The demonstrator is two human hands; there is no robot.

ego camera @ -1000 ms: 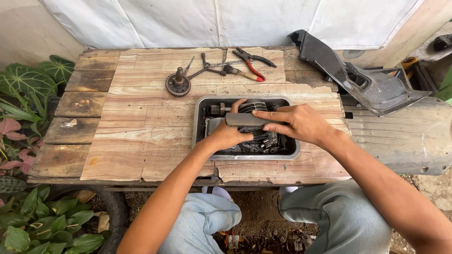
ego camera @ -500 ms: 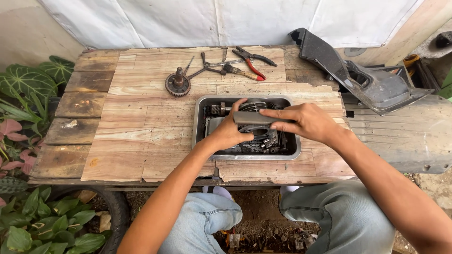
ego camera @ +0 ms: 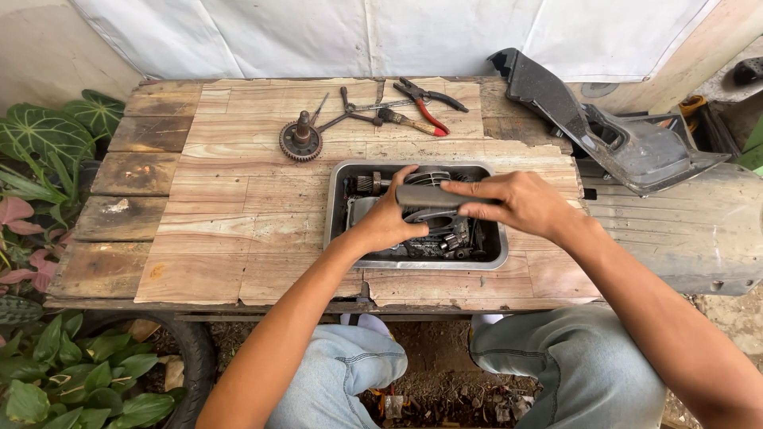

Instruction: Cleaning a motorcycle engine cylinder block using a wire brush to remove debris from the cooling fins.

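Both hands hold a grey cylindrical handle grip [ego camera: 433, 195] level over a metal tray [ego camera: 336, 208] on a wooden table [ego camera: 238, 206]. My left hand [ego camera: 389, 218] clasps the grip's left end, thumb raised. My right hand [ego camera: 517, 202] covers its right end with the fingers along the top. The tray beneath holds several greasy engine parts [ego camera: 445, 234], partly hidden by my hands.
A toothed gear on a shaft [ego camera: 301, 140] stands behind the tray to the left. Red-handled pliers [ego camera: 425, 98] and other hand tools [ego camera: 358, 113] lie at the table's back. A dark plastic vehicle panel [ego camera: 612, 135] rests at the right. Leafy plants [ego camera: 48, 143] crowd the left side.
The hands and the grey grip stay over the tray; the right hand's fingers have slid slightly along the grip. Nothing else has moved.
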